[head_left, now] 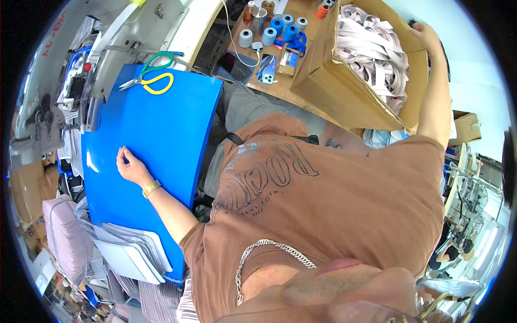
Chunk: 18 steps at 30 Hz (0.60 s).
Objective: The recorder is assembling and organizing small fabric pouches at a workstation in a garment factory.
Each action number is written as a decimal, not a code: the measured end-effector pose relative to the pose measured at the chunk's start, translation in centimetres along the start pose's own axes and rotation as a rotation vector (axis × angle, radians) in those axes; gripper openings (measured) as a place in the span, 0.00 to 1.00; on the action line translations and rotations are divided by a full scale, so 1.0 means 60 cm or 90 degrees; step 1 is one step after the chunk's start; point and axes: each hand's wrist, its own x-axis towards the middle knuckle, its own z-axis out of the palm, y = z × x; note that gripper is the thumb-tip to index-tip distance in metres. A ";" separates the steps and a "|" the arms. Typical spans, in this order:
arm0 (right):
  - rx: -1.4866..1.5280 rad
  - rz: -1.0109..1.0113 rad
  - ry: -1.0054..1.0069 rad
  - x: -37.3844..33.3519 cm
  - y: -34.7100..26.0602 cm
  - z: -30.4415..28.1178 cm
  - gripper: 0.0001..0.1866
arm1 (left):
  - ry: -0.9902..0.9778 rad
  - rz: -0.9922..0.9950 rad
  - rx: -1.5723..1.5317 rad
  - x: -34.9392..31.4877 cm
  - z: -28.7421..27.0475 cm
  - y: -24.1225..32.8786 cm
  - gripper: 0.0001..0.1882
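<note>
My left hand (pixel 133 168), with a gold watch (pixel 151 188) on its wrist, is over a glossy blue board (pixel 153 129). Its fingers are curled in toward the thumb, and nothing shows between them. Beyond it on the board lie thread snips (pixel 141 81) with one green and one yellow handle loop. My right arm reaches out to a cardboard box (pixel 344 89) full of coiled pale pinkish straps (pixel 371 54). My right hand (pixel 426 37) is closed at the box's far right edge, by a small dark thing; its grip is partly hidden.
Stacked grey-white panels (pixel 132 250) lie on the board's near end, beside a pink wrapped bundle (pixel 67 237). A sewing machine (pixel 161 24) stands at the far left. Blue and grey thread cones (pixel 270 36), a phone (pixel 266 69) and a white cable share the wooden table (pixel 291 97).
</note>
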 end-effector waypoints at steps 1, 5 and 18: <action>0.044 -0.046 0.112 -0.059 -0.101 0.020 0.17 | 0.000 -0.002 0.010 -0.005 -0.008 -0.004 0.11; 0.284 -0.030 -0.186 -0.113 -0.157 0.091 0.08 | -0.015 -0.003 0.023 -0.004 0.001 -0.012 0.11; 0.018 -0.069 0.234 -0.016 -0.142 0.153 0.13 | -0.020 0.031 0.071 -0.005 0.004 -0.011 0.13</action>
